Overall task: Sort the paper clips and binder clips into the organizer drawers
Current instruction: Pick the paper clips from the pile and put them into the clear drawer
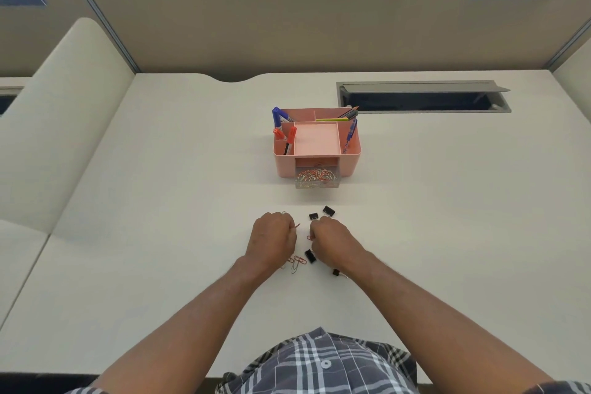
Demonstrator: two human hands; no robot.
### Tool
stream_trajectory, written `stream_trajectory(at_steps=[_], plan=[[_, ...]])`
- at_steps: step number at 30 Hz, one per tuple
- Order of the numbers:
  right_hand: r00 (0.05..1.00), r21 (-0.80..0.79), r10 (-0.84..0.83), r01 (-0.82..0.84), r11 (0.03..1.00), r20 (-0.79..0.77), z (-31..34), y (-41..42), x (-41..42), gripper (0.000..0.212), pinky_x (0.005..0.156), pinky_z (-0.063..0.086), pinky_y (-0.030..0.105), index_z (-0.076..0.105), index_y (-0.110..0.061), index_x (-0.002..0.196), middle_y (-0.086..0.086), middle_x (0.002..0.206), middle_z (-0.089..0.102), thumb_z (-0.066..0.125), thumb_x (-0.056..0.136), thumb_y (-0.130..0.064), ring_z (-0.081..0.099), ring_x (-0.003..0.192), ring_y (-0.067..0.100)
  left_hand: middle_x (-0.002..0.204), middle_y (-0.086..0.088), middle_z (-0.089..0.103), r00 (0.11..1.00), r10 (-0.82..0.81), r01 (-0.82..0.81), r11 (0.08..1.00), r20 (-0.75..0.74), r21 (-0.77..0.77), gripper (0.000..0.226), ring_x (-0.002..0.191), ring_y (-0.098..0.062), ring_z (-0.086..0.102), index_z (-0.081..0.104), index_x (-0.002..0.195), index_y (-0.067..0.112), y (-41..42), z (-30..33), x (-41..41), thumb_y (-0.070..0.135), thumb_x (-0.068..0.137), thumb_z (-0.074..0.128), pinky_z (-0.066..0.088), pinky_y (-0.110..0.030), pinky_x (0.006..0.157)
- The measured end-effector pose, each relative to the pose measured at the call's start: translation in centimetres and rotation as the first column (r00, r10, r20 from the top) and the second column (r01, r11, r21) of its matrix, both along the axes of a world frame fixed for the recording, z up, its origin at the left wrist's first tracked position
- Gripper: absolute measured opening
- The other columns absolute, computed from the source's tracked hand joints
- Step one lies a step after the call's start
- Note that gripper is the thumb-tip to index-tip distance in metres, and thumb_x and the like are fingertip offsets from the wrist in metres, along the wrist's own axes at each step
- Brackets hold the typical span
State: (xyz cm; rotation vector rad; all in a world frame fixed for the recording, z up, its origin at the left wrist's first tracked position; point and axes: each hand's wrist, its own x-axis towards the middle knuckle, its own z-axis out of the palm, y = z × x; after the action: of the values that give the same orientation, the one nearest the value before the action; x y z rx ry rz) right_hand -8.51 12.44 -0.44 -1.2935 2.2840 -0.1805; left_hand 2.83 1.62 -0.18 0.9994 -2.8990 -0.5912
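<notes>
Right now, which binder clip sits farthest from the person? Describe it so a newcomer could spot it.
Start at the pink organizer mid-desk, then drop to its pulled-out clear drawer of paper clips. The farthest binder clip lies on bare desk just below, black, beyond the right hand, farther right than its neighbour clip.

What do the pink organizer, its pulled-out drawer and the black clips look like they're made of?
Organizer: likely matte pink plastic, with smooth moulded walls and rounded corners. Drawer: clear plastic, since the paper clips show through its front. Binder clips: probably black painted metal, too small to confirm.
</notes>
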Motion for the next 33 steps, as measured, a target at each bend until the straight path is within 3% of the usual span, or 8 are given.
stream_trajectory(at_steps=[4,8,12,14,20,26,30,33], plan=[[0.996,-0.030,-0.046,0.048,0.998,0.074,0.5,0.2,-0.5,0.018,0.074,0.050,0.039,0.064,-0.006,0.093,0.010,0.096,0.065,0.047,0.085,-0.004,0.061,0.090,0.029,0.070,-0.001,0.066,0.999,0.016,-0.014,0.999,-0.041,0.029,0.018,0.068,-0.024,0.057,0.065,0.076,0.014,-0.1,0.1,-0.1,0.019,0.088,0.052,0.046,-0.035,0.062],[0.950,-0.152,-0.194,0.236,0.960,0.245,2.0,0.7,-1.7,0.015,0.074,0.054,0.036,0.068,-0.011,0.086,-0.001,0.087,0.069,0.053,0.088,-0.011,0.063,0.081,0.018,0.075,0.000,0.066,0.992,0.033,-0.025,0.997,-0.119,0.066,0.015,0.074,-0.023,0.057,0.064,0.079,0.014,-0.1,0.6,-0.2,0.018,0.089,0.054,0.048,-0.037,0.067],[0.876,-0.324,-0.308,0.433,0.842,0.371,4.9,0.1,-3.6,0.011,0.074,0.053,0.020,0.074,-0.017,0.089,-0.006,0.086,0.071,0.063,0.089,-0.015,0.066,0.080,0.009,0.077,0.000,0.066,0.969,0.052,-0.033,0.996,-0.240,0.085,0.012,0.075,-0.021,0.057,0.065,0.080,0.015,-0.6,2.5,-1.5,0.017,0.089,0.057,0.048,-0.036,0.068],[0.878,-0.418,-0.329,0.458,0.784,0.347,6.6,-0.6,-4.6,0.011,0.067,0.050,0.012,0.074,-0.018,0.091,-0.006,0.083,0.071,0.063,0.090,-0.015,0.066,0.076,0.010,0.077,-0.001,0.066,0.952,0.048,-0.027,0.997,-0.302,0.073,0.010,0.074,-0.021,0.056,0.065,0.081,0.015,-1.4,3.7,-2.8,0.015,0.088,0.058,0.048,-0.035,0.067],[0.946,-0.499,-0.299,0.321,0.805,0.126,8.0,-3.6,-6.8,0.020,0.079,0.056,0.039,0.074,-0.011,0.097,0.006,0.094,0.072,0.055,0.092,-0.012,0.063,0.088,0.021,0.082,-0.004,0.069,0.941,0.015,-0.005,0.999,-0.338,0.032,0.013,0.076,-0.019,0.059,0.070,0.087,0.011,-3.3,6.6,-6.9,0.011,0.090,0.057,0.054,-0.037,0.068],[0.981,-0.517,-0.168,0.096,0.850,-0.094,7.7,-3.8,-6.8,0.023,0.072,0.055,0.039,0.070,-0.007,0.103,0.009,0.094,0.071,0.050,0.092,-0.006,0.063,0.083,0.027,0.088,0.002,0.067,0.924,0.049,0.007,0.989,-0.379,0.147,0.013,0.079,-0.015,0.058,0.068,0.093,0.016,-4.0,6.4,-6.6,0.010,0.091,0.057,0.052,-0.030,0.070],[0.984,-0.607,-0.164,0.092,0.789,-0.064,6.3,-1.9,-5.0,0.021,0.074,0.055,0.041,0.070,-0.006,0.101,0.008,0.095,0.071,0.052,0.091,-0.004,0.064,0.086,0.026,0.082,0.007,0.063,0.934,0.148,-0.079,0.973,-0.327,0.215,0.008,0.073,-0.011,0.056,0.063,0.087,0.020,-3.7,4.0,-3.2,0.015,0.091,0.057,0.050,-0.031,0.068],[0.999,-0.473,-0.049,0.044,0.880,0.001,3.8,-0.8,-2.8,0.022,0.082,0.052,0.040,0.072,-0.011,0.104,0.006,0.098,0.069,0.053,0.093,-0.008,0.061,0.092,0.023,0.087,0.005,0.062,0.957,0.159,-0.110,0.973,-0.243,0.203,0.008,0.075,-0.011,0.056,0.064,0.089,0.019,-2.6,1.7,0.1,0.016,0.091,0.057,0.050,-0.033,0.073]])
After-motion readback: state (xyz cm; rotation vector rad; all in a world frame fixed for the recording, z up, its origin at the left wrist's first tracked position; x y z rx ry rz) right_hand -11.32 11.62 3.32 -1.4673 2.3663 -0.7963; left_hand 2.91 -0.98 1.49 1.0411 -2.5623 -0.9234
